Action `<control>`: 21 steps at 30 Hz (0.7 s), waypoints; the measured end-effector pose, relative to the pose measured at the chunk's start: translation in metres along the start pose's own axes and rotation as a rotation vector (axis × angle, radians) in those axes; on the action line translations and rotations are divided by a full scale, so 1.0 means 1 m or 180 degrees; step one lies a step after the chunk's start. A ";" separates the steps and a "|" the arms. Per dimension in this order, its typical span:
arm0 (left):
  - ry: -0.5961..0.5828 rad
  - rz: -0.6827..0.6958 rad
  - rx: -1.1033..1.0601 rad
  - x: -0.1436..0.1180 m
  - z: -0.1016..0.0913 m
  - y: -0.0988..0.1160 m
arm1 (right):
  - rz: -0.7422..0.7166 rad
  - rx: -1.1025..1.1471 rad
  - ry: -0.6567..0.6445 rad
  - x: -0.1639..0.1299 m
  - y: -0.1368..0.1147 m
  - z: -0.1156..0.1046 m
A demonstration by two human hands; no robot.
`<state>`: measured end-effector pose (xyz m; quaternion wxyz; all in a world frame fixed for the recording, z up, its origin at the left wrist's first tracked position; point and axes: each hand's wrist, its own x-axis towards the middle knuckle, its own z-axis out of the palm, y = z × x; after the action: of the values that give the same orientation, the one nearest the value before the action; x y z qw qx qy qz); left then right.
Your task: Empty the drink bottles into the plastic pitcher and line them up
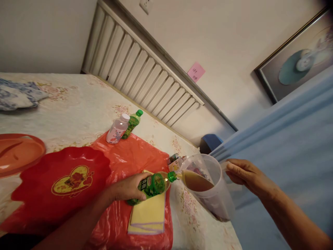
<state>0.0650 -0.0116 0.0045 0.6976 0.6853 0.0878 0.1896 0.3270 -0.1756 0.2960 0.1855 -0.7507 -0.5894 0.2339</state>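
Observation:
My left hand (130,189) grips a green-labelled plastic bottle (153,184), held nearly level above the bed, its open mouth touching the rim of a clear plastic jug (208,187). My right hand (247,175) holds the jug by its handle and tips it toward the bottle. Brown liquid (196,180) lies in the tilted jug and reaches the spout at the bottle's mouth. Folded yellow cloths (149,215) lie under the bottle on a red plastic bag (125,163).
A pink-labelled clear bottle (117,129) and a green-capped bottle (132,123) lie at the bag's far edge. A red scalloped tray (33,187) with a heart motif and an orange plate (18,152) sit left. Small packets (175,160) lie behind the jug; a blue object (209,142) beside the bed.

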 end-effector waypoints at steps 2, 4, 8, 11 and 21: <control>-0.0010 -0.0016 -0.0032 0.000 0.000 0.000 | -0.0006 0.0000 -0.0022 0.000 0.001 0.000; -0.0019 -0.0017 -0.0053 0.000 0.000 0.000 | -0.0013 0.0014 -0.0047 0.001 0.001 0.000; 0.0007 0.0001 -0.0038 0.001 0.000 -0.001 | 0.0005 0.0009 -0.0054 0.001 0.002 -0.001; 0.0031 0.0017 -0.0031 0.001 0.000 -0.001 | 0.0062 -0.0012 -0.0031 0.001 0.002 -0.001; 0.0003 -0.0016 -0.0080 0.002 -0.001 -0.003 | 0.0015 -0.0028 -0.0056 0.002 0.003 -0.001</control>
<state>0.0666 -0.0099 0.0021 0.7067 0.6761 0.0874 0.1894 0.3300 -0.1747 0.2950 0.1766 -0.7508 -0.5902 0.2383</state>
